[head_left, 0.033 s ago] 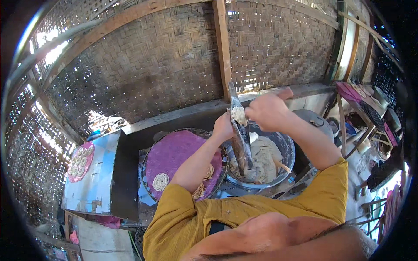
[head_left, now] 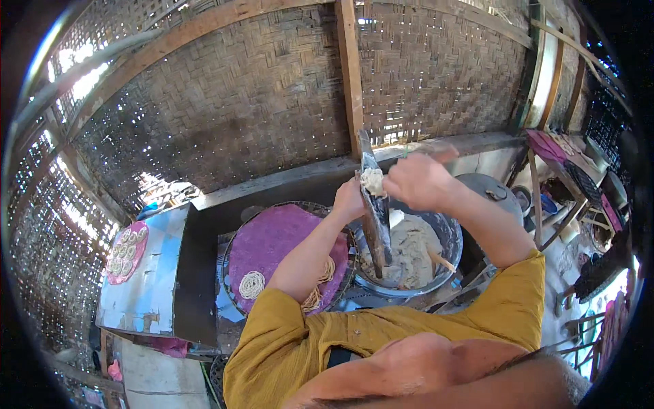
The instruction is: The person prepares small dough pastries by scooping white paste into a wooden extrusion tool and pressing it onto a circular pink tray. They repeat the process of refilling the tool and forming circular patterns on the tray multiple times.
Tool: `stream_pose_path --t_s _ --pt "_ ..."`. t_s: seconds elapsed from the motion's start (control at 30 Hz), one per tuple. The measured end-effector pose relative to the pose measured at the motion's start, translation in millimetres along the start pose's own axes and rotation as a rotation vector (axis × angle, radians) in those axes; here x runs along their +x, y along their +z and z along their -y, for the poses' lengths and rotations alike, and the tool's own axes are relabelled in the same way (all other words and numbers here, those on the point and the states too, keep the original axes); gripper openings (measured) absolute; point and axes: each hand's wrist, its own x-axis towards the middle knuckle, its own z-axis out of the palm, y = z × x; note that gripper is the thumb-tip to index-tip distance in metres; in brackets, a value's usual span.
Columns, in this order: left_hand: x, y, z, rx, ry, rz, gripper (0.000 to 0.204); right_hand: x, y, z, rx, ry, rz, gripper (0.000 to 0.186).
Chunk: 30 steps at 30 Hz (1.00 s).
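Note:
My left hand (head_left: pixel 349 200) is closed round a long, dark, worn wooden tool (head_left: pixel 378 235), slanting above the basin. A lump of pale dough (head_left: pixel 372 180) sits in its upper part. Close to that dough, my right hand (head_left: pixel 417 180) is closed on a reddish-brown piece (head_left: pixel 446 153), whose blurred end sticks out past the fist; the rest is hidden. Below both hands, a blue-grey basin (head_left: pixel 449 235) holds a mass of pale dough (head_left: pixel 415 252) and a wooden stick (head_left: pixel 441 260).
Left of the basin, a round tray with purple cloth (head_left: pixel 272 235) bears coiled strands (head_left: pixel 252 285). Farther left, more coils lie on a pink sheet on a blue-white box (head_left: pixel 157 273). A grey lidded pot (head_left: pixel 492 194) stands right of the basin. A woven wall (head_left: pixel 266 102) rises behind.
My right hand and the reddish-brown piece have shifted slightly downward beside the dough. My left hand and the wooden tool have barely moved.

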Motion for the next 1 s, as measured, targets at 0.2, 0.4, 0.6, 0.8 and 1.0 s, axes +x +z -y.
stream_pose_path --t_s 0.2,0.4,0.6,0.8,1.0 --pt "18 2 70 -0.473 -0.057 -0.020 0.036 -43 -25 -23 0.031 0.127 -0.688 0.014" --pt "7 -6 -33 -0.055 0.203 -0.095 0.029 -36 73 19 1.444 0.883 -0.664 0.014" --pt "20 18 76 -0.465 0.111 -0.187 0.036 -54 85 41 1.217 0.799 -0.456 0.015" --pt "12 2 9 -0.166 0.186 -0.147 0.037 -39 75 35 0.791 0.896 -0.816 0.016" --pt "24 26 70 -0.737 -0.048 -0.068 0.028 -52 92 53 0.495 0.561 -0.763 0.018"
